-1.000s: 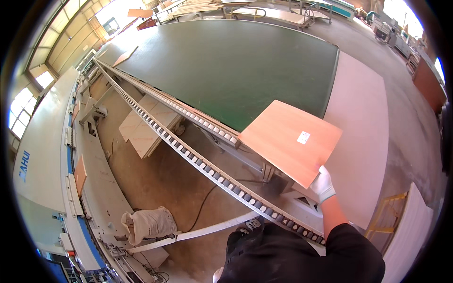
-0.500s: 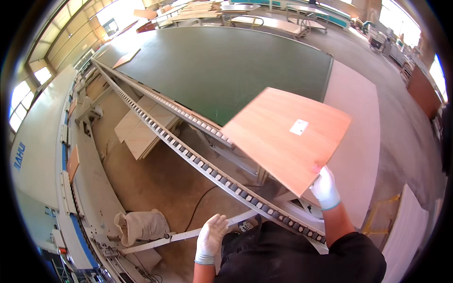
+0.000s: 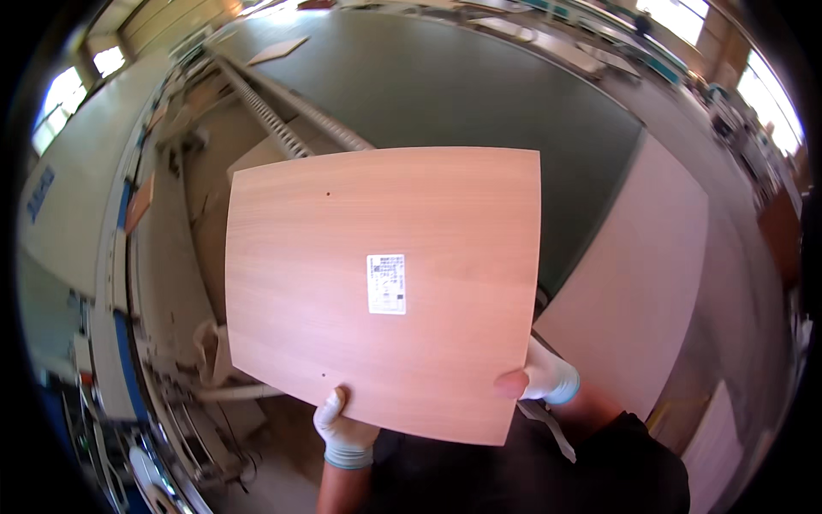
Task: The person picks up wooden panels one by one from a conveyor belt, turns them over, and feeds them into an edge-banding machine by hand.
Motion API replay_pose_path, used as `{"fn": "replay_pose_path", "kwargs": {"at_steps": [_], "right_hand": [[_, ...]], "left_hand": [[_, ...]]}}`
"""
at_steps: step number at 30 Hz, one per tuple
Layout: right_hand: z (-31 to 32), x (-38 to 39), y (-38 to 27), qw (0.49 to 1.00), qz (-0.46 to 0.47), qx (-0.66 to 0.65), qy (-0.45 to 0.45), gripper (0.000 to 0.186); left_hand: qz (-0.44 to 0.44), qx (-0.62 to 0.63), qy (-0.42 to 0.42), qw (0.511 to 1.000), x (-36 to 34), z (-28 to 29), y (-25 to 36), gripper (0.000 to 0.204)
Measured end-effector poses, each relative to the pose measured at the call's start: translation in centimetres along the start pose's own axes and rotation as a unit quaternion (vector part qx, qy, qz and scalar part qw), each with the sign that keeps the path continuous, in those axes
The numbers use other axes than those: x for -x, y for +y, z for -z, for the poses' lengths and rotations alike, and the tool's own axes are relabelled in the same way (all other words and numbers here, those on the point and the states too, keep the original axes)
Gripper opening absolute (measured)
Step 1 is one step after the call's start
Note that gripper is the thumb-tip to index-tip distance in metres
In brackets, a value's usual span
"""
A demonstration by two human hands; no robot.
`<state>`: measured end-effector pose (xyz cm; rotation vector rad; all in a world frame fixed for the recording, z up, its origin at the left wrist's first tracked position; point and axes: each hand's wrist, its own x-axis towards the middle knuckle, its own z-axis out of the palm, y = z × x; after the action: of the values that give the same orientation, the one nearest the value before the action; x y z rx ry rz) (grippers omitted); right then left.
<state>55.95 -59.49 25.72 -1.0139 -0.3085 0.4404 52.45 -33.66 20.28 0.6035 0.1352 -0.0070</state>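
A light wood-grain panel [image 3: 454, 223] is held up in front of me, covering much of the view. It bears a white printed label [image 3: 386, 284] near its middle and small dark holes near its left side. My left hand [image 3: 345, 424], in a white glove with a bare thumb tip, grips the panel's lower edge, thumb on the face. My right hand [image 3: 539, 373], gloved too, clasps the right edge near the lower corner. The other fingers of both hands are hidden behind the panel.
Beyond the panel lies a large green-topped table [image 3: 445, 81], with a small board [image 3: 278, 50] at its far left. A roller rail [image 3: 265, 111] runs along the table's left. A long pale machine [image 3: 94, 188] stands at the left, and a pale sheet [image 3: 642, 265] lies at the right.
The panel has come off the table's near side and now stands raised before me. My left hand, free and spread before, has taken hold of its lower edge. The view has shifted.
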Motion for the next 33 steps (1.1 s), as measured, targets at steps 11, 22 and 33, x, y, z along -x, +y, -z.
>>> {"fn": "replay_pose_path", "kwargs": {"at_steps": [11,22,33], "right_hand": [[-8.5,-10.2,10.7,0.98,-0.045,0.184,-0.067,0.028],[-22.9,-9.2,26.8,0.953,-0.227,0.129,-0.156,0.043],[-25.0,-12.8,30.1,0.858,-0.322,0.247,-0.316,0.045]], "left_hand": [[-0.193,-0.021,0.214,0.957,13.0,9.2,7.2,0.069],[-0.308,0.025,0.345,0.886,24.7,18.3,14.6,0.056],[-0.488,0.229,0.384,0.75,32.9,24.9,14.4,0.035]]}}
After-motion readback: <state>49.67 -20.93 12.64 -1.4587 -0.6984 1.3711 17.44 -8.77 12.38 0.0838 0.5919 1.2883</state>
